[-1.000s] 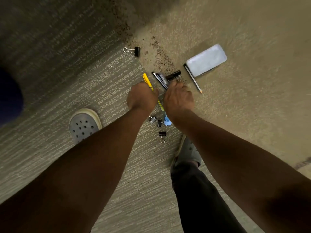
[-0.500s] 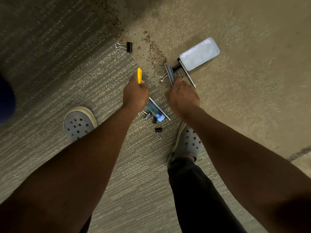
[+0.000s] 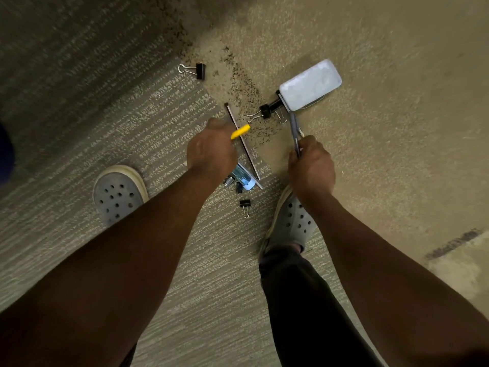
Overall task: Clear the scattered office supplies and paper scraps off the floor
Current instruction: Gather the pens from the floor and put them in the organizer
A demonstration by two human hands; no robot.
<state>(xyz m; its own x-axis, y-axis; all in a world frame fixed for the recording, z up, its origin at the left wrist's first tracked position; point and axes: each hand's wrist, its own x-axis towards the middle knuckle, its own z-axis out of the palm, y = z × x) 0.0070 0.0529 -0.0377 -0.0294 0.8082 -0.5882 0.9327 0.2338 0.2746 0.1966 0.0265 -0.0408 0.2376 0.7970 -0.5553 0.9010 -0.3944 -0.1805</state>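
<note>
Clearing is under way, far from finished. The left hand (image 3: 211, 152) is curled around a yellow pen (image 3: 240, 131); the right hand (image 3: 312, 165) grips a dark pen or pencil (image 3: 294, 133) whose far end points toward the pale rectangular case (image 3: 311, 84). On the carpet (image 3: 132, 115) lie a long dark pen (image 3: 242, 141), one binder clip (image 3: 195, 70) well apart, another (image 3: 260, 113) beside the case, a third (image 3: 245, 206) near the right shoe (image 3: 291, 221), plus a bluish item (image 3: 244, 178) and dark specks (image 3: 243, 83). Judged: most pickup remains.

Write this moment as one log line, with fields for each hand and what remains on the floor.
left hand: holds yellow pen | right hand: holds grey pen | floor: binder clips, white case, blue item
</note>
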